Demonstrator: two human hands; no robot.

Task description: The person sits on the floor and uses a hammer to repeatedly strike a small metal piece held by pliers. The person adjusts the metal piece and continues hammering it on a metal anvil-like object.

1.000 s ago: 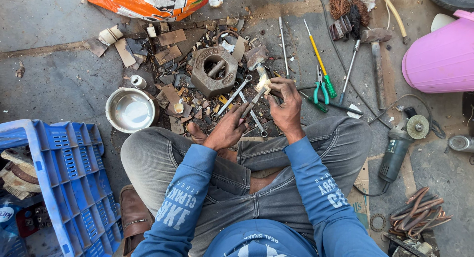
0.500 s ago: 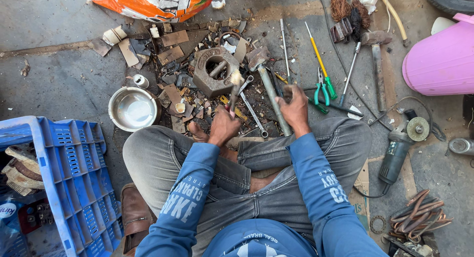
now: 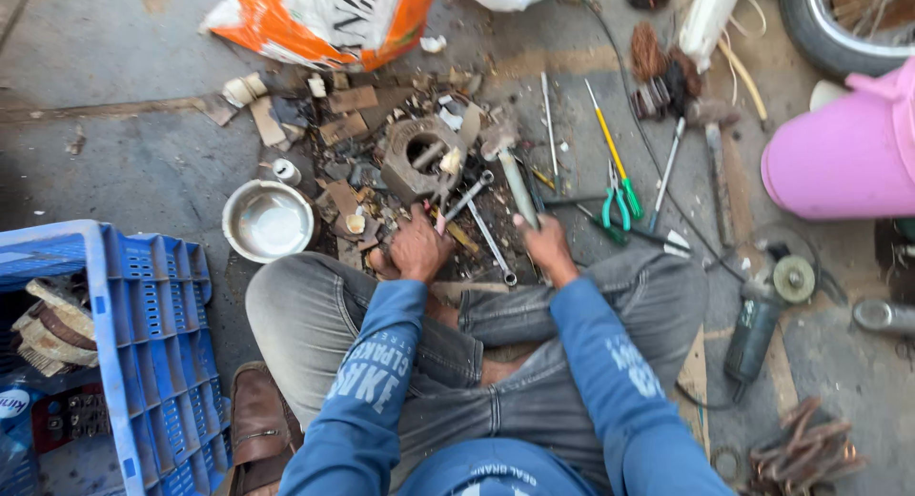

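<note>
I sit cross-legged on a concrete floor facing a pile of metal scrap. My right hand [image 3: 550, 248] grips the handle of a hammer [image 3: 515, 186], whose head lies beside a rusty square metal block [image 3: 419, 158] with a round hole. My left hand [image 3: 419, 250] rests on the scrap with its fingers curled round the lower end of a small ring spanner [image 3: 469, 195] that points up toward the block. A second spanner [image 3: 492, 243] lies flat between my hands.
A steel bowl [image 3: 268, 221] stands to the left, beside a blue plastic crate [image 3: 143, 344]. Green-handled pliers [image 3: 618, 208], a yellow screwdriver [image 3: 602, 124] and rods lie to the right. Further right are an angle grinder [image 3: 758, 320] and a pink bucket [image 3: 843, 158]. An orange sack [image 3: 324, 20] sits at the back.
My right hand let go of the pale part it held a second ago and took the hammer handle. The hammer head now lies nearer the block. My left hand drew slightly back.
</note>
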